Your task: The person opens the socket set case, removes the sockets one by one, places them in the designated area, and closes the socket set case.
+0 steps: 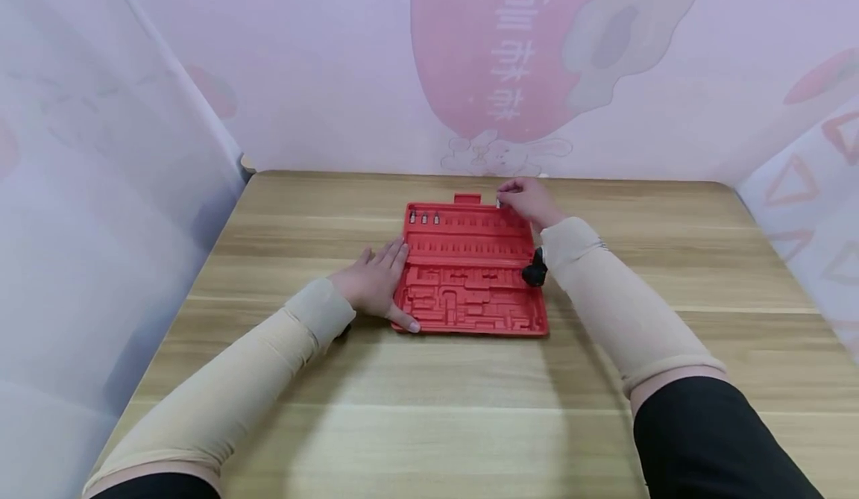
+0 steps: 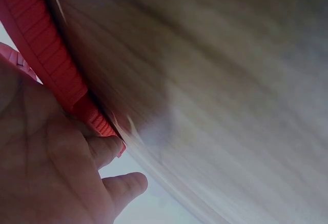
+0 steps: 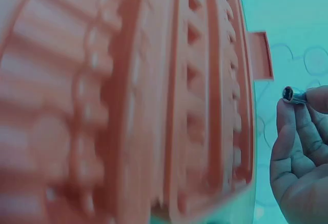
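A red plastic tool case lies unfolded on the table, its moulded slots facing up. Three small metal sockets stand in the far row at the left end. Along the case's left side rests my left hand, fingers straight and spread, with the thumb on the near left corner. Beyond the far right corner, my right hand pinches a small metal socket between thumb and fingers. The socket's hollow end shows in the right wrist view. In the left wrist view, the palm is beside the case's ribbed red edge.
The case sits on a wood-grain table, towards its far side. A pale printed cloth hangs directly behind the table's back edge, with more cloth at both sides. A red latch tab sticks out from the case's far edge.
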A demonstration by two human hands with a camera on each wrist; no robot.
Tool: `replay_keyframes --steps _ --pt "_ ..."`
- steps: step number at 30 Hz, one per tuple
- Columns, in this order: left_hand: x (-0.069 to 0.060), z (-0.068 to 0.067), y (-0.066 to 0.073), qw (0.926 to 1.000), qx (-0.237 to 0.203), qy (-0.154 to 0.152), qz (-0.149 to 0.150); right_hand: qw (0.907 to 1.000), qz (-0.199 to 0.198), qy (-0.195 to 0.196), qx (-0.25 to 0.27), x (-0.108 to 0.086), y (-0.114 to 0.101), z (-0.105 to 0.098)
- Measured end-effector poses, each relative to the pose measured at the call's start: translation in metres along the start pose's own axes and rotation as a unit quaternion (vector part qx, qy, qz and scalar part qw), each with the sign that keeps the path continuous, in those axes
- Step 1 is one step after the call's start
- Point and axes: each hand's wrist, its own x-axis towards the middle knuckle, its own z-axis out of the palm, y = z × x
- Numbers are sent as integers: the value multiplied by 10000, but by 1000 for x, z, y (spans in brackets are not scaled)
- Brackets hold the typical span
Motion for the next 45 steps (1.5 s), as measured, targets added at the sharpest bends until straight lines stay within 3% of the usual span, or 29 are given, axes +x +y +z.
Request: replay_keyframes --steps 8,20,30,39,45 --pt "4 1 -2 10000 -67 -49 -2 9993 122 -92 355 -3 11 -27" --pt "4 -1 -5 10000 -63 13 -7 9995 247 5 194 -8 25 -67" --pt "7 -3 -8 10000 33 64 -58 9990 296 34 338 -12 44 -90" --pt "6 -3 -7 10000 12 34 -60 9966 591 -46 575 -21 66 -107" --pt "4 -5 -7 10000 5 44 -46 9969 699 69 351 -21 81 -111"
